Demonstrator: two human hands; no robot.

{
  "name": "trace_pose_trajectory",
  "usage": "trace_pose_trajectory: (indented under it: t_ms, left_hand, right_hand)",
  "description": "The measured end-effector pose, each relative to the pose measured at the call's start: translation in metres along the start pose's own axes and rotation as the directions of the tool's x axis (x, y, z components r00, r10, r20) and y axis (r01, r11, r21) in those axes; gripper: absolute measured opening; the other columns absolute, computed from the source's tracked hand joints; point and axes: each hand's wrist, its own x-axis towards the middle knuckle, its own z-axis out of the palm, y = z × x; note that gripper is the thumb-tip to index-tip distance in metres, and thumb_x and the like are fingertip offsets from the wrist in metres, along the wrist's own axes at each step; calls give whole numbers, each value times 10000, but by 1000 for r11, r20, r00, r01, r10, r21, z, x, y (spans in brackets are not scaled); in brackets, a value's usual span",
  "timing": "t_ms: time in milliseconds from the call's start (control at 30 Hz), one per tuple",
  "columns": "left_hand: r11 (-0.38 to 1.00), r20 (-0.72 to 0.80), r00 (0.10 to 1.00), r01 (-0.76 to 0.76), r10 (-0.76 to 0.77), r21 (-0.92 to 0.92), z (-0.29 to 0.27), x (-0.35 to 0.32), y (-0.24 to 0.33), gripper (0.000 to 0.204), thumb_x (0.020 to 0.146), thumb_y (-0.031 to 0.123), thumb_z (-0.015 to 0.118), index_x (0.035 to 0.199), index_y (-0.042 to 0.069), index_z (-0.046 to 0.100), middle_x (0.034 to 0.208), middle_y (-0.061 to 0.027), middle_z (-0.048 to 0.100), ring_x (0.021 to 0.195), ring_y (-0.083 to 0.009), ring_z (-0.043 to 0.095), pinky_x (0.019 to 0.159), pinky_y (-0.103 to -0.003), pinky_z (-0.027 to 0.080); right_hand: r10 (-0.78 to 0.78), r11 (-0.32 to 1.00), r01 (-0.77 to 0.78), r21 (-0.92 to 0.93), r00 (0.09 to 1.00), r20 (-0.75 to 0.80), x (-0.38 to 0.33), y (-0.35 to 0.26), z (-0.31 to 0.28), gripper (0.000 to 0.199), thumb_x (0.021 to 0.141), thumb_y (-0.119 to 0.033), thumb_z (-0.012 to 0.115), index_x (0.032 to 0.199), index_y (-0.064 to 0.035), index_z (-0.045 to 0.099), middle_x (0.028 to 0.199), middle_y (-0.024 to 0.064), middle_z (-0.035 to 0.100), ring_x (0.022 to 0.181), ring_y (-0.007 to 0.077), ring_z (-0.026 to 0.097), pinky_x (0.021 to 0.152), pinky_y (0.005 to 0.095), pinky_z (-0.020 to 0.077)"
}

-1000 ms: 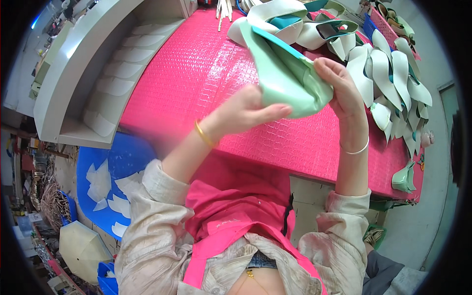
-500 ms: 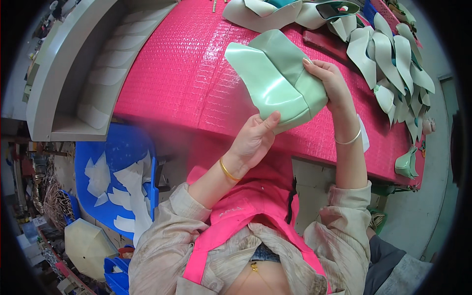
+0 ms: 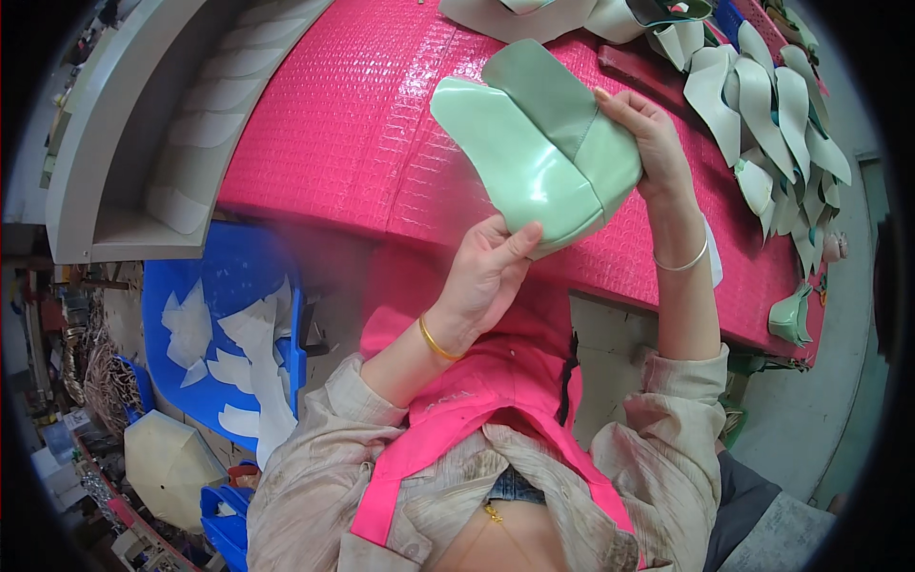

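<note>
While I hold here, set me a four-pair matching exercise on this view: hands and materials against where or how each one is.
Column one:
1. Left hand
2. Large mint-green piece
3. White scraps
4. Right hand

Column two:
A. Lying in the blue tub
B. Thin silvery bangle at its wrist
C. Gold bangle at its wrist
D. Held in both hands

Pairs: 1-C, 2-D, 3-A, 4-B
</note>
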Motion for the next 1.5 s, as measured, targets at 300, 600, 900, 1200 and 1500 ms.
trace_pose_trajectory:
  t_ms: [300, 600, 900, 1200, 1500]
  left_hand:
    - [962, -319, 917, 182, -240, -202, -38, -52, 1, 427, 836, 37, 514, 1250, 51, 411, 1187, -131, 501, 1097, -243, 483, 955, -394, 394]
    - [988, -351, 928, 86, -125, -126, -38, -57, 5, 213, 827, 57, 568, 1038, 56, 593, 996, -92, 607, 886, -172, 573, 739, -277, 466]
    - [999, -347, 938, 8, 6, 38, -35, -44, 13, 245, 862, 125, 499, 632, 92, 423, 570, 20, 337, 544, -101, 342, 517, -250, 288]
    - [19, 513, 811, -539, 279, 842, -14, 77, 46, 221, 694, 147, 676, 855, 16, 599, 869, -135, 623, 774, -285, 600, 713, -340, 462]
    - [15, 509, 848, -513, -146, 858, -25, 81, 46, 163, 629, 49, 648, 790, 53, 622, 705, -92, 619, 638, -249, 601, 577, -330, 468]
  right_hand:
    - [-157, 580, 555, -597, 795, 586, -20, -61, 1, 252, 771, -113, 666, 650, -17, 467, 510, -29, 392, 462, 12, 351, 429, 195, 242]
    - [13, 165, 587, -793, 802, 597, -34, -38, -10, 198, 715, -102, 635, 683, -9, 464, 596, 115, 447, 559, 275, 466, 513, 342, 376]
    - [-193, 410, 629, -660, 767, 612, -31, -44, 6, 122, 779, -108, 604, 791, -2, 546, 729, 65, 543, 672, 172, 531, 628, 282, 425]
    - [-79, 979, 12, 203, 942, 325, 40, -30, 41, 589, 720, -470, 666, 1176, -128, 515, 1151, 114, 548, 1062, 204, 482, 957, 351, 337]
    - [269, 59, 392, -918, 879, 393, -48, -9, -6, 190, 652, -78, 652, 818, -25, 576, 764, 169, 577, 775, 333, 573, 671, 408, 458]
